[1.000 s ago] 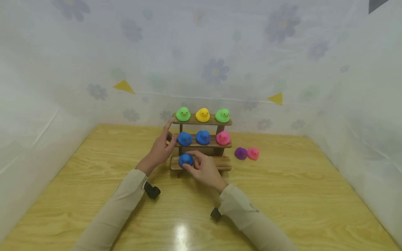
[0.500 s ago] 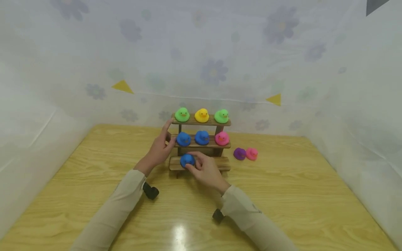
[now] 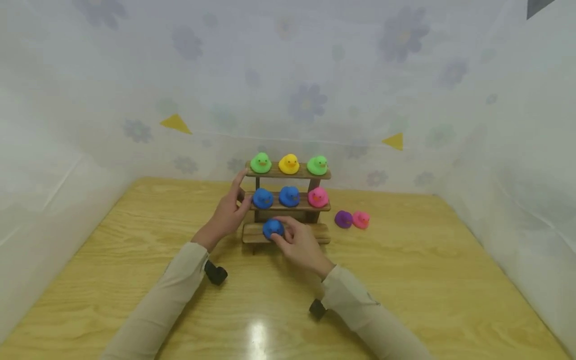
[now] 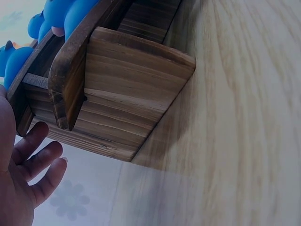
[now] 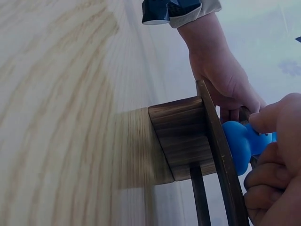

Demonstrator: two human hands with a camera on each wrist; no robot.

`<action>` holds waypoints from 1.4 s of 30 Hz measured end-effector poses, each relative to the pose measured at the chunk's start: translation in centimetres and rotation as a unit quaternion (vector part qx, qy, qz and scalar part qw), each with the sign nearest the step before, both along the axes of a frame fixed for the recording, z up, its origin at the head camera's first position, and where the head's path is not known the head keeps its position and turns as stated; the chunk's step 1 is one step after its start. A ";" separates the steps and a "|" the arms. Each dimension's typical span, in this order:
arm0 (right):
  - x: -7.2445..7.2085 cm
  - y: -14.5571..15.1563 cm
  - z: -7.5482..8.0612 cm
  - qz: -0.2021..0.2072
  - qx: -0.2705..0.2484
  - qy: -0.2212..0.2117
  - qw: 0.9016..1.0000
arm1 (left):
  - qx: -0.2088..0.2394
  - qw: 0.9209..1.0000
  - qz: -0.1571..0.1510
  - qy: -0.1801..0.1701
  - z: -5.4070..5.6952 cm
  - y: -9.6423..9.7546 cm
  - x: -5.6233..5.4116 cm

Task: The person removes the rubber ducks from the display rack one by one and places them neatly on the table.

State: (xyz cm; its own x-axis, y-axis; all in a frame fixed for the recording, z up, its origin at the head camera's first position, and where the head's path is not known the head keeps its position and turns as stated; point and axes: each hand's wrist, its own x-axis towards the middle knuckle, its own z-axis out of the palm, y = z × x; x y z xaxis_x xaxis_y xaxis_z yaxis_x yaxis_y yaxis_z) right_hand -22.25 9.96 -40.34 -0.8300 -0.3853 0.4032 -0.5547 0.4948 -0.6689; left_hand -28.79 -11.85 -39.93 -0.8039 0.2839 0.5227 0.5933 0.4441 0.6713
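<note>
Moved blue rubber duck rightward | pinched in right hand | left hand loose against wooden rack | likely light, soft: grip sides

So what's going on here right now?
A person's right hand pinches a blue duck at the lowest shelf of a wooden stand, while the left hand touches the stand's left end. On the top shelf, two green ducks flank a yellow duck; the middle shelf holds two more blue ducks and a pink duck. A purple duck and a second pink duck are on the table, right of the stand.
</note>
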 end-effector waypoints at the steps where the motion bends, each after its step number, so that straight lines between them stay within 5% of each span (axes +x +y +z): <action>1: 0.0 0.1 0.1 0.000 -0.002 0.001 1.000 | 0.002 1.000 0.000 0.001 0.1 0.0 0.0; 18: 0.3 2.4 -0.7 -0.018 -0.060 0.037 0.997 | 0.003 1.000 -0.007 -0.001 0.0 0.4 -0.1; 31: 0.7 4.0 -1.0 -0.017 -0.057 0.069 0.996 | 0.002 1.000 0.003 0.002 0.2 0.0 -0.1; 37: 0.9 4.9 -1.4 -0.040 -0.063 0.033 0.997 | 0.006 1.000 -0.001 0.003 0.3 0.0 -0.1; 42: 1.5 5.5 -1.3 -0.054 -0.073 0.044 0.995 | 0.002 1.000 -0.002 0.003 0.2 0.0 0.0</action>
